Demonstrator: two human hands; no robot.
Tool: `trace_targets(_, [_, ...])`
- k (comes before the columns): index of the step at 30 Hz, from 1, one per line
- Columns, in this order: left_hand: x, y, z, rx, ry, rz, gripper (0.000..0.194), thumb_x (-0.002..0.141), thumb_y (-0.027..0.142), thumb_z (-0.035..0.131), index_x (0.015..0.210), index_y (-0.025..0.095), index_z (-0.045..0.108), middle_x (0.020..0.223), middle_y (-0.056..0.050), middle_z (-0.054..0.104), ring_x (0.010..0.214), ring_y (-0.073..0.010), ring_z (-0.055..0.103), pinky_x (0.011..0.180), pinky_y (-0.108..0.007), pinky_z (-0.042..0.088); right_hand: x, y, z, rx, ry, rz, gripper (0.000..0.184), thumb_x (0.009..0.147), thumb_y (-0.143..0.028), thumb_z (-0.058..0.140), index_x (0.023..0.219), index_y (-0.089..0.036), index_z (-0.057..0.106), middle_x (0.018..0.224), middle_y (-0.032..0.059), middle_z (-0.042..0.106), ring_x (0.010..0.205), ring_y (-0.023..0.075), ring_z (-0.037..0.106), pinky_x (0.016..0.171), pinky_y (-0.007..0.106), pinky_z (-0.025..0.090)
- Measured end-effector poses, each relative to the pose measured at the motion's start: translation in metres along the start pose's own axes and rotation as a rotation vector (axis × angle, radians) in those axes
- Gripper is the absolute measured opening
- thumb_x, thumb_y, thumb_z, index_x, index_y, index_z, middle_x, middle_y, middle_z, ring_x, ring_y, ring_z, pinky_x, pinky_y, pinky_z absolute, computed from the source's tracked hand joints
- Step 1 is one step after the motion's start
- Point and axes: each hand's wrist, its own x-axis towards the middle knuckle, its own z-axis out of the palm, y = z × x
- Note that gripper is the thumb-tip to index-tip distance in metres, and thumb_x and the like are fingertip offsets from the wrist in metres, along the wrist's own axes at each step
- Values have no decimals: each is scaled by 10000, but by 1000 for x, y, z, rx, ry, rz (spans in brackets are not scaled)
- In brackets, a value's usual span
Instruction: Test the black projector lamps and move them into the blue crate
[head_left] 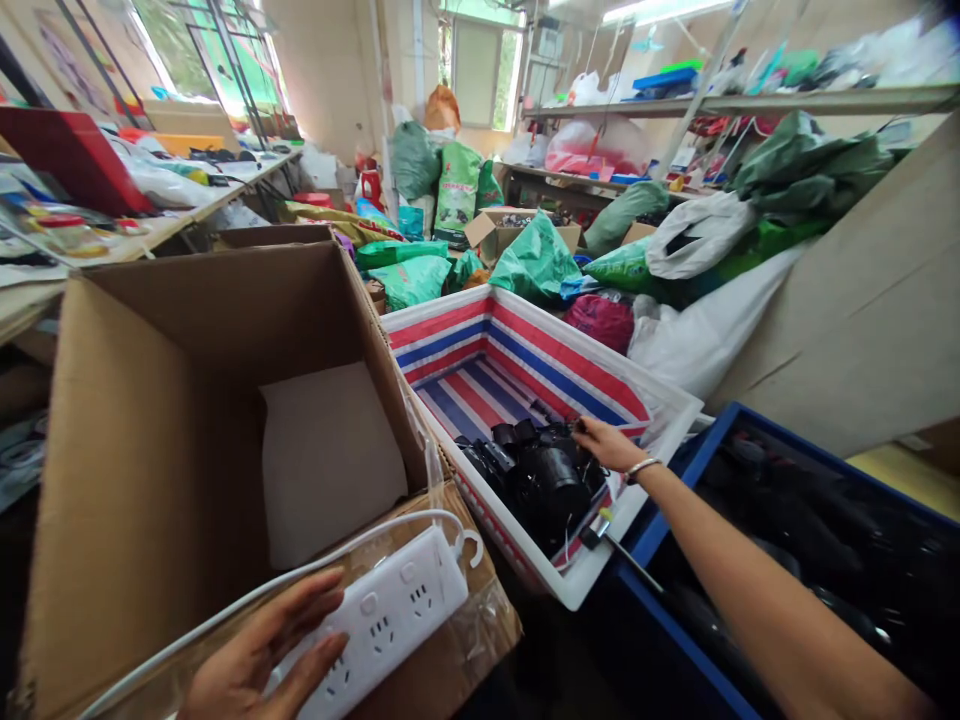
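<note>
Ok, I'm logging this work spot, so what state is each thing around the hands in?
Cardboard box: open, pale sheet inside.
Power strip: visible sockets unplugged, switch positions unclear.
White crate: open, lined with striped sheeting, partly filled with black items.
Blue bin: open, dark items inside.
Left hand: at the power strip.
Right hand: at the black items, grip unclear.

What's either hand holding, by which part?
Left hand on the near end of the power strip, right hand at the black parts; actual hold can't be told.
</note>
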Motion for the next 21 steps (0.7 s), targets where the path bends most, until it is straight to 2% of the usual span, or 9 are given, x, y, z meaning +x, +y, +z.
trace_targets(4, [4, 21, 17, 21, -143, 85, 332, 747, 406, 690, 1042, 255, 679, 1009, -37, 737, 920, -249, 696, 803, -318, 587, -16, -17, -42, 269, 329, -25, 386, 898, -554, 336, 895, -192, 471, 680, 0, 594, 622, 143, 594, 632, 301, 496])
trace_targets(7, [2, 30, 31, -7, -232, 117, 314, 792, 352, 652, 1089, 251, 642, 1043, -46, 725, 940, -233, 690, 834, -332, 581, -29, -51, -57, 399, 443, -75, 443, 828, -662, 364, 851, -226, 439, 633, -14, 567, 567, 140, 567, 582, 283, 478])
trace_targets(10, [2, 40, 56, 1, -268, 193, 414, 810, 293, 617, 1213, 235, 546, 1152, -89, 674, 986, -248, 671, 840, -399, 581, -43, -90, -58, 467, 414, -143, 449, 768, -677, 480, 797, -229, 464, 581, -32, 538, 520, 130, 543, 515, 255, 443])
trace_targets(12, [6, 53, 78, 69, -268, 300, 596, 764, 248, 663, 1315, 225, 436, 1293, -140, 573, 1115, -299, 599, 899, -490, 537, -52, -115, -55, 504, 399, -180, 435, 769, -661, 503, 795, -228, 471, 567, -39, 536, 509, 122, 535, 503, 245, 430])
trace_targets(15, [26, 80, 113, 231, -330, 443, 1023, 594, 208, 815, 1425, 154, 221, 1487, -286, 228, 1352, -415, 260, 1024, -623, 344, -66, -143, -51, 569, 396, -227, 412, 796, -637, 492, 800, -226, 462, 560, -48, 535, 499, 105, 516, 505, 233, 421])
trace_targets(17, [47, 96, 132, 335, -352, 489, 1144, 539, 169, 849, 1443, 170, 148, 1514, -306, 60, 1377, -438, 147, 1039, -637, 297, -73, -154, -52, 613, 375, -262, 391, 807, -611, 504, 805, -223, 463, 560, -52, 534, 499, 97, 503, 503, 227, 416])
trace_targets(19, [70, 106, 146, 421, -376, 521, 1204, 482, 170, 876, 1442, 197, 150, 1515, -285, 63, 1376, -457, 142, 1042, -627, 297, -78, -159, -53, 653, 360, -288, 356, 832, -578, 497, 808, -225, 458, 569, -54, 536, 510, 94, 499, 515, 229, 422])
trace_targets(21, [91, 111, 156, 450, -404, 533, 1175, 446, 196, 886, 1419, 184, 226, 1465, -257, 212, 1333, -443, 290, 1035, -570, 349, -79, -156, -54, 720, 359, -299, 316, 857, -544, 486, 818, -232, 452, 573, -59, 534, 523, 94, 503, 536, 231, 429])
